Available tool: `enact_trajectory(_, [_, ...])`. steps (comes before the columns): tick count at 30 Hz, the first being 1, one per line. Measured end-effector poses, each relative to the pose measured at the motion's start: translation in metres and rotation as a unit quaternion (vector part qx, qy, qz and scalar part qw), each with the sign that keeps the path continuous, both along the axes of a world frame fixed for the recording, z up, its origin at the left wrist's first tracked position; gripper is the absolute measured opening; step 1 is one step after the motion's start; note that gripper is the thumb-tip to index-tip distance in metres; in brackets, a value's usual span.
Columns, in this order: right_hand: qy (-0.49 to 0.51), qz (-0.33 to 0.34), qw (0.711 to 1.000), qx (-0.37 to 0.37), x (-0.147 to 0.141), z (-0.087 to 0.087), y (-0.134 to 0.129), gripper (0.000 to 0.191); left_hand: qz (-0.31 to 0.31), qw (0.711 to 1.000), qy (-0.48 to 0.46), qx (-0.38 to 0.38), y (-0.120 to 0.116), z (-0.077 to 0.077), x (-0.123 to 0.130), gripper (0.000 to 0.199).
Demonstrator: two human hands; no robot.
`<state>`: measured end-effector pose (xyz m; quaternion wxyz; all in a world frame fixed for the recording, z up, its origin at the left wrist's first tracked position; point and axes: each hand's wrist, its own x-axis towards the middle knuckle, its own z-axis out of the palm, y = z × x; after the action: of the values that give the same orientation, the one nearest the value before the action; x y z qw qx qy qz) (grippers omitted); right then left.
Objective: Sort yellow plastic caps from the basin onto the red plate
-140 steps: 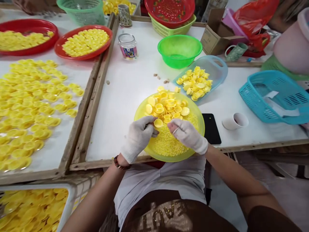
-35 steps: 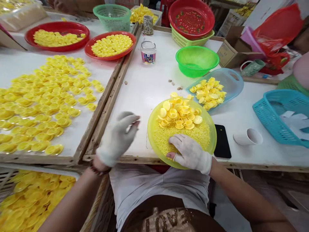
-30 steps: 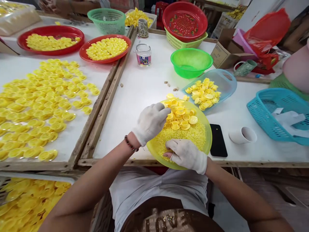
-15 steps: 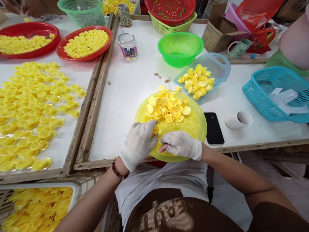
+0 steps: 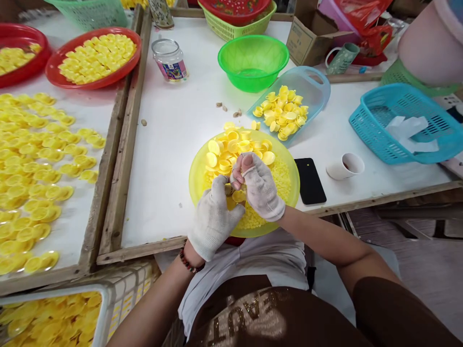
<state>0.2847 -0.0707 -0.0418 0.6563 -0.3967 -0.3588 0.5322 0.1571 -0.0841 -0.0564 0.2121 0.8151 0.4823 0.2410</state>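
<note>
Left hand (image 5: 217, 219), gloved: thumb and fingers around one yellow cup (image 5: 239, 196). Right hand (image 5: 261, 188), gloved: fingers drawn together just beside it; contents hidden. Cup: above the yellow bowl (image 5: 195, 176), part-hidden; mouth apparently upward; round, no clear long axis. Handling, judged: light, stiff, smooth, perhaps slippery; best held by the rim. Around: yellow pellets (image 5: 282, 178), heaped cups (image 5: 233, 146). Outermost: white bench (image 5: 162, 144).
</note>
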Motion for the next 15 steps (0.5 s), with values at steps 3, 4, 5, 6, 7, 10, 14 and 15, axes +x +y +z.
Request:
enact_trajectory(3, [0.012, 0.003, 1.000, 0.016, 0.002, -0.004, 0.000, 0.047, -0.004, 1.000, -0.021, 0.009, -0.001, -0.002, -0.001, 0.056])
enact_trajectory(4, [0.025, 0.004, 1.000, 0.014, 0.004, -0.004, 0.000, 0.047, -0.009, 1.000, -0.028, 0.010, -0.002, -0.002, -0.002, 0.058])
enact_trajectory(5, [0.039, 0.002, 0.999, 0.007, 0.007, -0.003, 0.000, 0.047, -0.013, 0.999, -0.038, 0.010, -0.002, -0.003, -0.003, 0.059])
enact_trajectory(6, [0.051, -0.001, 0.999, -0.002, 0.010, -0.003, 0.000, 0.046, -0.019, 0.999, -0.050, 0.009, -0.002, -0.004, -0.004, 0.059])
enact_trajectory(7, [0.056, -0.005, 0.998, -0.011, 0.014, -0.002, 0.000, 0.045, -0.025, 0.997, -0.066, 0.007, -0.003, -0.004, -0.005, 0.059])
enact_trajectory(10, [-0.002, -0.006, 1.000, -0.027, 0.029, -0.003, -0.006, 0.040, -0.033, 0.994, -0.100, 0.002, -0.002, -0.006, -0.007, 0.050])
enact_trajectory(14, [-0.286, 0.024, 0.958, 0.002, 0.055, -0.004, -0.019, 0.030, -0.025, 0.995, -0.097, 0.021, 0.000, -0.004, -0.005, 0.033])
enact_trajectory(15, [-0.372, 0.036, 0.927, 0.021, 0.060, -0.004, -0.022, 0.028, -0.020, 0.994, -0.100, 0.026, -0.001, -0.003, -0.005, 0.030])
